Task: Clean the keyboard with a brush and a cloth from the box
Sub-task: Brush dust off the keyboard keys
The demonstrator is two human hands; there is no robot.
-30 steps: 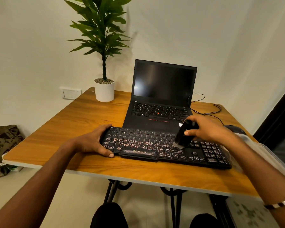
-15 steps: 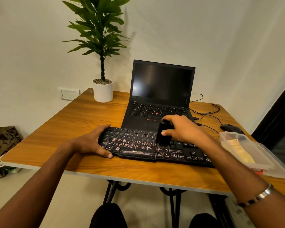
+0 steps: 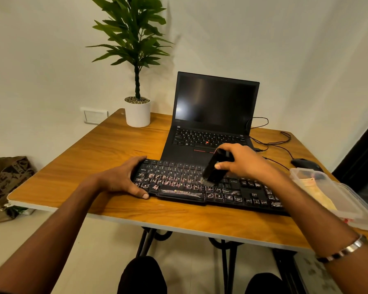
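Note:
A black keyboard (image 3: pixel 179 181) with worn, smudged keys lies on the wooden table (image 3: pixel 106 158) in front of me. My left hand (image 3: pixel 123 177) grips its left end, thumb along the front edge. My right hand (image 3: pixel 242 162) holds a black brush (image 3: pixel 214 168) tilted down to the left, its bristles touching the keys near the middle of the keyboard. A clear plastic box (image 3: pixel 336 196) stands open at the right edge of the table with a yellowish cloth (image 3: pixel 319 189) inside it.
An open black laptop (image 3: pixel 212 115) sits right behind the keyboard. A potted plant (image 3: pixel 137 111) stands at the back left. A black mouse (image 3: pixel 305 163) and cables (image 3: pixel 270 143) lie at the back right. A paper bag (image 3: pixel 6 183) is on the floor at left.
My right hand swept the brush leftward from the right part of the keyboard to its middle. The left hand has stayed on the keyboard's left end.

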